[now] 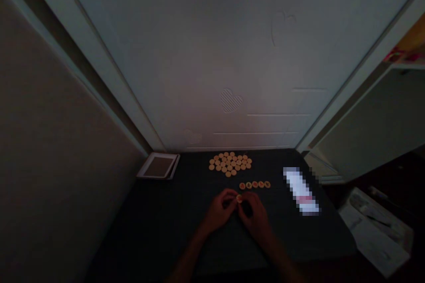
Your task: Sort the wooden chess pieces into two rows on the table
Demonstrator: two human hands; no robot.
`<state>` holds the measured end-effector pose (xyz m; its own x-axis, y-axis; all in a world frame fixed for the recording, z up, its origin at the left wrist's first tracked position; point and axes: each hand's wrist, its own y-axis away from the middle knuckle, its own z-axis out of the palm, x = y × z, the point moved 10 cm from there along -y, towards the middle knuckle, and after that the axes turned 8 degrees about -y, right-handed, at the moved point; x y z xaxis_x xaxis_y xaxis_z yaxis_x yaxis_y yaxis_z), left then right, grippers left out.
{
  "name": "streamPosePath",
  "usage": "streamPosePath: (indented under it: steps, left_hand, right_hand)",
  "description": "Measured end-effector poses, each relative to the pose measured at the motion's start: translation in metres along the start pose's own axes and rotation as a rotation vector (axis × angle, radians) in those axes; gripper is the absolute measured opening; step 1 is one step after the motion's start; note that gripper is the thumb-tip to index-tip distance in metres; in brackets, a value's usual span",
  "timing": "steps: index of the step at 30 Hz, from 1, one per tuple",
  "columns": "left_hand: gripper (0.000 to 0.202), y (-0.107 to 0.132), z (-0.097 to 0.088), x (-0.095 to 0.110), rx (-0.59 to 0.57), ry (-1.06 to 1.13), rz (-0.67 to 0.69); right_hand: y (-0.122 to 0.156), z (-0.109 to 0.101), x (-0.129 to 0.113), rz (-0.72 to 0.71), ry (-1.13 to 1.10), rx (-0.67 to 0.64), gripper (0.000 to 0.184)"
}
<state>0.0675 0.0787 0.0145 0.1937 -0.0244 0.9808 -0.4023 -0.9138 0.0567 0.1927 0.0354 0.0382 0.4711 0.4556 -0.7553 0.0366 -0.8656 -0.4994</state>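
A small round wooden disc (239, 198) with a dark mark on its face is pinched between the fingertips of my left hand (219, 208) and my right hand (256, 213). Both hands are above the dark table, fingers curled inward. Just beyond my right hand lies a row of several wooden discs (255, 184), marked side up, with reddish and dark figures too small to read. Farther back sits a loose cluster of plain-looking wooden discs (229, 163), close together near the wall.
A shallow white-edged box (141, 175) with a brown inside rests at the table's back left. To the right lies a bright, pixelated phone-like object (300, 191). A white panel (199, 75) with heart reliefs rises behind the dark table (159, 230). Beyond its right edge stands a white container (375, 239).
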Motion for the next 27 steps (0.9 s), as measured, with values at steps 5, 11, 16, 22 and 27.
streamPosePath:
  steps: [5,11,16,22,27]
  left_hand:
    - [0.018,0.001,0.001,0.0,-0.013,-0.007,0.005]
    - [0.016,0.001,-0.001,-0.002,0.005,-0.044,0.019]
    - [0.018,0.002,0.0,-0.007,-0.003,-0.069,-0.02]
    - [0.02,0.002,0.001,-0.011,-0.007,-0.096,-0.039]
    - [0.02,0.003,0.0,-0.013,0.007,-0.104,-0.031]
  right_hand:
    - [0.0,0.0,0.001,0.023,-0.01,-0.013,0.018]
    - [0.0,-0.001,0.002,0.049,-0.027,-0.017,0.014]
    - [0.006,-0.027,0.018,0.064,0.048,-0.01,0.01]
    - [0.013,-0.082,0.057,0.077,0.293,0.004,0.015]
    - [0.015,-0.094,0.071,0.072,0.38,-0.031,0.018]
